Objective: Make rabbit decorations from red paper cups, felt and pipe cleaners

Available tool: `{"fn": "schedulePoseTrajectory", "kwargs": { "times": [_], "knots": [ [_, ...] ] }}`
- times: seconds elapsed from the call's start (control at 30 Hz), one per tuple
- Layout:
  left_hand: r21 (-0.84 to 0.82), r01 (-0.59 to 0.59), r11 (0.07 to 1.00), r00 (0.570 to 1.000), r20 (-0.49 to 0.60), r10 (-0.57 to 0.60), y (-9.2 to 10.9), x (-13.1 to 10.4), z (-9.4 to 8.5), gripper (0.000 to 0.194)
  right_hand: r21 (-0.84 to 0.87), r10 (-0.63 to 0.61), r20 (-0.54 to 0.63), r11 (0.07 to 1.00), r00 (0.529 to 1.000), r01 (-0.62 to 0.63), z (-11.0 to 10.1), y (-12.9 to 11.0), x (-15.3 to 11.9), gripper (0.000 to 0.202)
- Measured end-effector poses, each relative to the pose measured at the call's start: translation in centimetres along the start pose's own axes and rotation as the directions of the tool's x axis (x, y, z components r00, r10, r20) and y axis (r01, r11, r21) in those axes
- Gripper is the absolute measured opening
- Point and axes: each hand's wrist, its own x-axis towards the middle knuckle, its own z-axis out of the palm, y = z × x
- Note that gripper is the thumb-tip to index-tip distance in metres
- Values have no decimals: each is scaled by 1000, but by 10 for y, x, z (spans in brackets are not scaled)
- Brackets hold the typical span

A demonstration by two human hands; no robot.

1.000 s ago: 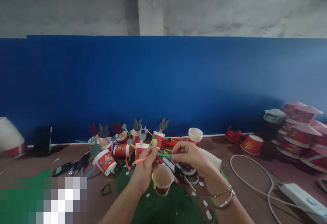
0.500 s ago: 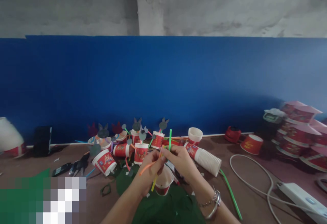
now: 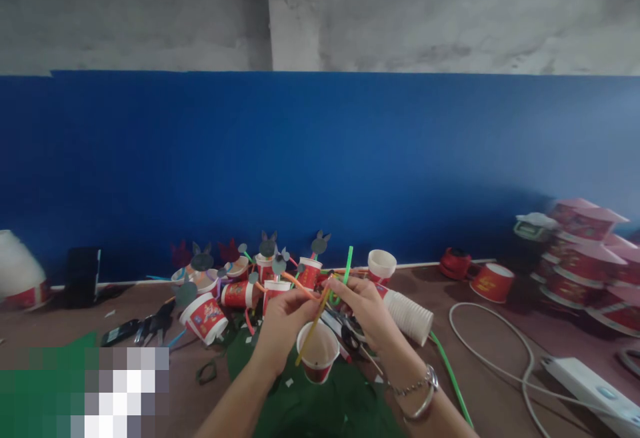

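My left hand is closed, fingers pinched round an orange straw that slants up to the left. The fingers of my right hand press together on a yellow straw, whose lower end points down over a paper cup. A bent green straw rises beside the right fingers; whether they grip it too I cannot tell. Just under both hands, the open white-and-red paper cup stands upright on dark green sheets. Scissors lie partly hidden behind the right hand.
Several red cups with grey animal heads crowd the back left. A sleeve of stacked cups lies at right, near a long green straw. Further right are a white cable, a power strip and piled red cups.
Both hands have moved slightly apart. The orange straw has swung from pointing down-left to up-left, and the green straw has shifted right and tilted. More of the cup below shows.
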Motion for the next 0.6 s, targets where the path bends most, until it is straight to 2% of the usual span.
{"fn": "schedulePoseTrajectory", "kwargs": {
  "times": [0.17,0.47,0.6],
  "knots": [
    [-64,37,997,995,91,-31,-5,1,-4,25,-38,-40,57,998,998,42,-2,-4,-1,41],
    [162,58,985,969,228,-95,0,3,-8,42,-181,-64,208,978,976,103,-3,-12,-7,39],
    [186,47,981,971,220,-88,2,2,-8,41,-130,-71,239,986,968,104,0,-10,-8,35]
  ]
}}
